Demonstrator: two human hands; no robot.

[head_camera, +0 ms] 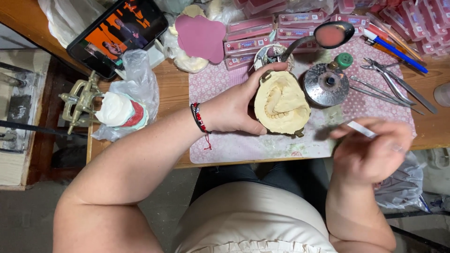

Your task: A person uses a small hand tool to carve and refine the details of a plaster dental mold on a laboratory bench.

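Left hand: the left hand (229, 110) grasps a pale yellow dental mould (281, 103) in a metal flask, thumb over its upper rim, fingers under its lower edge.
Right hand: the right hand (370, 150) is blurred; its fingers pinch a thin white tool (360, 128) that points toward 10 o'clock, near the mould but apart from it.
Wrist: a red and black bead bracelet (200, 119) circles the left wrist.
Mould's place: held just above a pink patterned mat (225, 84) on the wooden counter (171, 91), near the picture's middle.
At 12 o'clock of the mould: a small round dish (268, 56) with bits in it, and a ladle (333, 35) holding pink wax.
At 2 o'clock: a round metal burner (326, 84) with a green cap (345, 60) beside it.
At 3 o'clock: metal pliers and hand instruments (393, 86) lying on the mat's edge, a blue pen (396, 51) above them.
At 1 o'clock, further off: stacked pink flat boxes (290, 21).
At 11 o'clock: a pink wavy-edged sheet (201, 30) and a phone (119, 33) with a lit screen.
At 9 o'clock: a brass articulator (79, 100) holding a white and red cast (119, 110) on clear plastic wrap.
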